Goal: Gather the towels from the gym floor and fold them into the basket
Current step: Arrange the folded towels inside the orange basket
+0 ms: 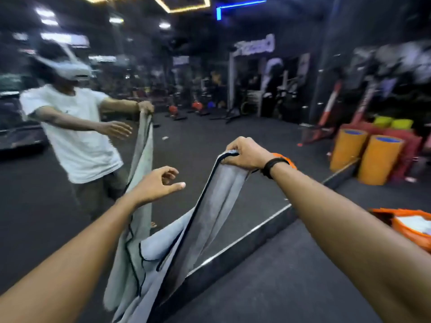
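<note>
- Forearms extend forward from the camera, bare; the right wrist carries a dark band.
- Right hand (pixel 245 153) grips the towel (pixel 210 210) at its top edge, fingers curled round the hem. Judged purpose: holding it raised so the cloth hangs and spreads for folding.
- Left hand (pixel 158 183) is released, fingers loosely bent, holding nothing, just beside the towel; it probably reaches for a second corner.
- Towel: soft grey cloth with dark piping, draping toward the floor in front of a mirror (pixel 233 101).
- Basket (pixel 405 227): orange, at right on the floor, pale cloth inside.
</note>
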`<state>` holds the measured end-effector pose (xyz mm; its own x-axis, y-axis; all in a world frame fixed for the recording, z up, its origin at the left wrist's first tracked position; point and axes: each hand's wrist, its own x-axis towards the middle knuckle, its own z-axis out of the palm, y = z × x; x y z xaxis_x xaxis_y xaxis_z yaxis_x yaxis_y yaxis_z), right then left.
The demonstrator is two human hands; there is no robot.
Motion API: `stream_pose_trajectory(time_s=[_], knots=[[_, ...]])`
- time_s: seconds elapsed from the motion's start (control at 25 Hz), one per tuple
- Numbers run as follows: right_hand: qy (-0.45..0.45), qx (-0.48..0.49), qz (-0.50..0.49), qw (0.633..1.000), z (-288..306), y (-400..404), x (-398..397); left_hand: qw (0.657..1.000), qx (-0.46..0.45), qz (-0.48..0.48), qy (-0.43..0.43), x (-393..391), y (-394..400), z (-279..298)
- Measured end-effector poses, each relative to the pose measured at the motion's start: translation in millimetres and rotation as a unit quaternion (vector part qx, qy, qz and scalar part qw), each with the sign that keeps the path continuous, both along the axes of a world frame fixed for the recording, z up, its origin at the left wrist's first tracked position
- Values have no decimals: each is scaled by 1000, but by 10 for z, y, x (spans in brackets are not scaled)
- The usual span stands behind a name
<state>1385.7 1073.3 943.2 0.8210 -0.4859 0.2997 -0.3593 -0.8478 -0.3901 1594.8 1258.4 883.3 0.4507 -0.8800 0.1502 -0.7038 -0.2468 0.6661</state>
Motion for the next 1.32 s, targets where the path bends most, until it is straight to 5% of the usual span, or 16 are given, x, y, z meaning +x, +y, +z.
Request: stream_pose_trajectory(time_s=[0.56,1.32], knots=[[14,-36,-324,945,174,-2605,-4158,968,-19,-251,-13,-3175,-3956,342],[28,-85,-634,768,373,-5469,-7890,882,-37,-470,-3,-6563,-8798,534]])
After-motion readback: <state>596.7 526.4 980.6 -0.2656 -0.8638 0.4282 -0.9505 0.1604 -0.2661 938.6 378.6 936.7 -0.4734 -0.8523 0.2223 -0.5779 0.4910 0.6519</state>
